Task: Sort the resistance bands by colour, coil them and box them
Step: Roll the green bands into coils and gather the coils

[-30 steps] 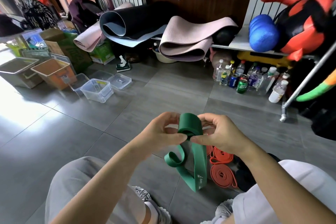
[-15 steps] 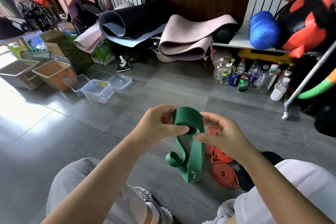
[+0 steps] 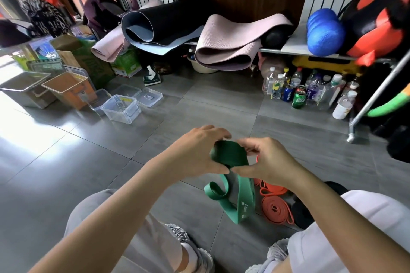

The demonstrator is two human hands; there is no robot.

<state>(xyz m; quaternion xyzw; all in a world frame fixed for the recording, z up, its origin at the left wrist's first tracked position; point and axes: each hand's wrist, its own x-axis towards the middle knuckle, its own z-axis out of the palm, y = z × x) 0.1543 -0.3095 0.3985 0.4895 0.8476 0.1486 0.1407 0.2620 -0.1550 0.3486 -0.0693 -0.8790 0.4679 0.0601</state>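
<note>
From the head camera, the person sits low over a grey tiled floor [image 3: 93, 162], knees in pale trousers at either side of the frame and grey trainers near the bottom edge. Both hands meet at the centre, above the floor. The left hand [image 3: 195, 153] wraps its fingers over the top and left side of a partly rolled green resistance band [image 3: 229, 155], thumb pressed against the near face of the coil. The right hand [image 3: 268, 162] pinches the coil's right edge between thumb and fingers, so both hands grip the same roll tightly. The rest of the green band hangs down from the coil, one loose end curling into a loop at the left and the wide flat part with white print reaching down to the floor.

Just right of the hanging band, orange resistance bands [image 3: 275, 206] lie on the tiles, one coiled flat and others loose behind it, partly hidden by the right forearm. A dark object sits just beyond them; it cannot be made out.

Well apart, to the upper left, clear plastic boxes [image 3: 121, 108] stand open on the floor with a clear lid [image 3: 147, 96] beside them. Rolled mats [image 3: 224, 44] rest on a low shelf at the back, and bottles and cans [image 3: 297, 93] cluster below it.
</note>
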